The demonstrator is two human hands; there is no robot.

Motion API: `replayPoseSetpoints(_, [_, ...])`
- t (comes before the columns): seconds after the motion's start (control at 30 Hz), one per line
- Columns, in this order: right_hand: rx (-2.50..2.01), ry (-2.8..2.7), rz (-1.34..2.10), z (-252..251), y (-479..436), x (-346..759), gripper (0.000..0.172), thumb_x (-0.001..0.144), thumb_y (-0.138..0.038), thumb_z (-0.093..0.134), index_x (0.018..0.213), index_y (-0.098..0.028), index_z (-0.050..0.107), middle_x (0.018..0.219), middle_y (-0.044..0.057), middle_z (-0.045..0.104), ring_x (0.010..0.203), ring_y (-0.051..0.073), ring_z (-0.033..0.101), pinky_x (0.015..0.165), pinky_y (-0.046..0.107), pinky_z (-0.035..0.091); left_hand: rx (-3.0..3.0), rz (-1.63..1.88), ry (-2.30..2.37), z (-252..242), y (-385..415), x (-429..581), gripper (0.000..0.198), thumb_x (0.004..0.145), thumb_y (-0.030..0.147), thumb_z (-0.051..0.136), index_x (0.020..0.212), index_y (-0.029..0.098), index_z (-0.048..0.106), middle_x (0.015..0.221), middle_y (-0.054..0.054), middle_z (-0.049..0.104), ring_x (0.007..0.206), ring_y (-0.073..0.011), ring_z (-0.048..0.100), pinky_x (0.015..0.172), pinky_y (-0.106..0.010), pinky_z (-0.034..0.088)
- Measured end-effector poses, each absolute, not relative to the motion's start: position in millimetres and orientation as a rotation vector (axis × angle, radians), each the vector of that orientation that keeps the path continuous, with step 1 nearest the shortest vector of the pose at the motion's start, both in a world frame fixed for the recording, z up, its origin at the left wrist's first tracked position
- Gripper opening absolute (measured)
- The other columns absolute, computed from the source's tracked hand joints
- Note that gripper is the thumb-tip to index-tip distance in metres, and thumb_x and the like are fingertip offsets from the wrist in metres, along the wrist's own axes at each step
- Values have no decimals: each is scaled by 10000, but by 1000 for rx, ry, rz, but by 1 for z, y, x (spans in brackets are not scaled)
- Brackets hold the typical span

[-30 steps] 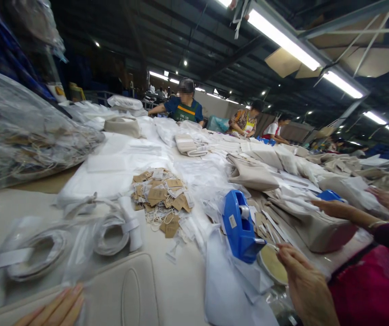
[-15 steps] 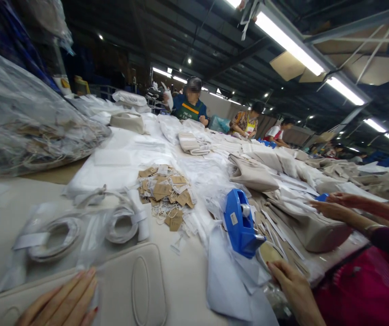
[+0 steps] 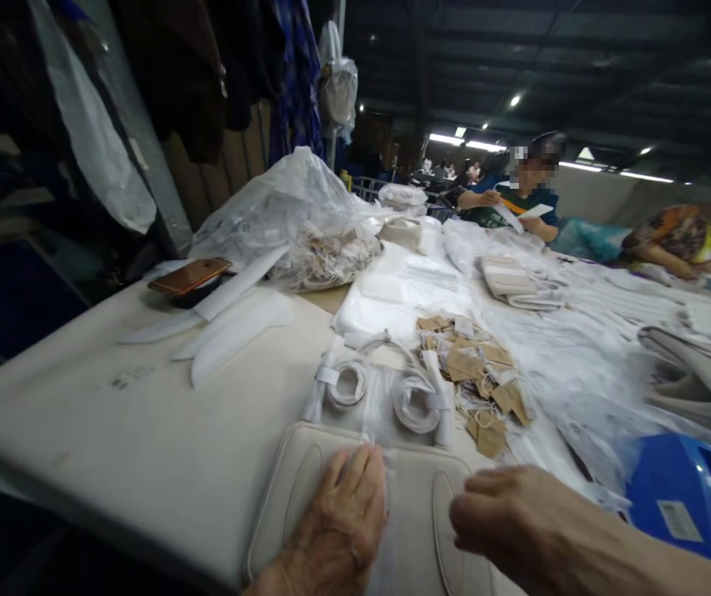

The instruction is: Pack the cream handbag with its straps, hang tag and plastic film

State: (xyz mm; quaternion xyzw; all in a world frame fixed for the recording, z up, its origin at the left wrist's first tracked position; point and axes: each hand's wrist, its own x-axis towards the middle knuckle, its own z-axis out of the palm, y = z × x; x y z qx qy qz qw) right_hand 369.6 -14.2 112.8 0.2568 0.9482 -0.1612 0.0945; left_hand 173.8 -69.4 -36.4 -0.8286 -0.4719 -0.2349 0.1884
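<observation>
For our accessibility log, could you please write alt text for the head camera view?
The person's left hand lies flat on a cream padded stitched panel at the near edge of a cream worktable, with the right hand curled beside it over the panel. Nearby lie bagged white cord coils, brown card tags and a blue plastic tape dispenser.

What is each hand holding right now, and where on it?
Neither clearly grips. The left hand lies flat on the cream padded piece near its top edge; the right hand curls over it; whether its fingers pinch anything cannot be told.
</observation>
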Motion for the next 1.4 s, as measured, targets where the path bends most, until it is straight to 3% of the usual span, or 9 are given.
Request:
replayPoseSetpoints(0.33, [472, 2646, 3, 82, 72, 283, 168, 867, -177, 488, 776, -177, 629, 717, 53, 695, 643, 169, 636, 515, 284, 236, -2257, -815, -1293, -50, -64, 176, 263, 877, 265, 481, 1032, 112, 629, 1162, -109, 623, 1143, -263, 503, 997, -419, 289])
replayPoseSetpoints(0.53, [527, 2587, 15, 73, 82, 270, 169, 839, -136, 530, 742, -174, 664, 714, 50, 718, 658, 187, 672, 486, 256, 246, -2221, -926, -1272, -50, -62, 178, 223, 864, 221, 481, 936, 105, 658, 1066, -121, 668, 1050, -271, 562, 958, -430, 314])
replayPoseSetpoints(0.7, [720, 2540, 26, 68, 91, 262, 120, 781, -270, 660, 748, -166, 710, 688, 89, 714, 667, 212, 680, 469, 242, 270, -2214, -946, -1278, -51, -62, 177, 234, 850, 192, 482, 973, 90, 653, 1069, -124, 667, 1060, -273, 557, 959, -431, 325])
replayPoseSetpoints(0.83, [831, 2556, 84, 69, 109, 261, 255, 687, -371, 744, 802, -147, 704, 686, 81, 693, 646, 196, 649, 472, 233, 267, -2251, -900, -1271, -49, -62, 176, 251, 860, 205, 471, 982, 78, 651, 1066, -121, 667, 1061, -267, 553, 951, -419, 329])
replayPoseSetpoints(0.97, [913, 2640, 167, 75, 107, 275, 154, 846, -253, 581, 900, -132, 658, 808, 93, 674, 713, 178, 606, 549, 249, 312, -2252, -934, -1262, -51, -61, 177, 241, 843, 213, 502, 973, 73, 649, 1088, -136, 652, 1080, -275, 540, 957, -422, 329])
replayPoseSetpoints(1.07, [836, 2894, 101, 69, 72, 297, 218, 893, -122, 419, 891, -164, 633, 857, 74, 648, 783, 184, 557, 666, 297, 346, -2246, -933, -1268, -54, -63, 179, 245, 831, 204, 513, 993, 70, 640, 1112, -140, 635, 1093, -280, 531, 967, -428, 328])
replayPoseSetpoints(1.17, [756, 3181, -125, 42, 24, 318, 264, 915, -151, 357, 1002, -180, 604, 881, 51, 667, 798, 194, 540, 737, 338, 361, -2256, -918, -1288, -54, -66, 178, 238, 856, 173, 453, 981, 95, 639, 1097, -134, 635, 1113, -273, 525, 983, -435, 322])
replayPoseSetpoints(1.27, [767, 3371, -5, 11, -14, 334, 381, 947, -210, 252, 1221, -119, 501, 1106, 115, 655, 987, 235, 539, 868, 392, 346, -2289, -899, -1285, -49, -68, 175, 296, 882, 159, 369, 989, 87, 635, 1106, -145, 626, 1140, -268, 511, 1003, -436, 310])
replayPoseSetpoints(1.4, [978, 3548, 51, 4, -42, 374, 288, 934, -231, 347, 1124, -221, 563, 867, 6, 720, 863, 186, 596, 873, 355, 354, -2334, -913, -1305, -41, -71, 177, 294, 884, 175, 409, 1081, 81, 607, 1123, -114, 633, 1163, -250, 497, 1016, -402, 314])
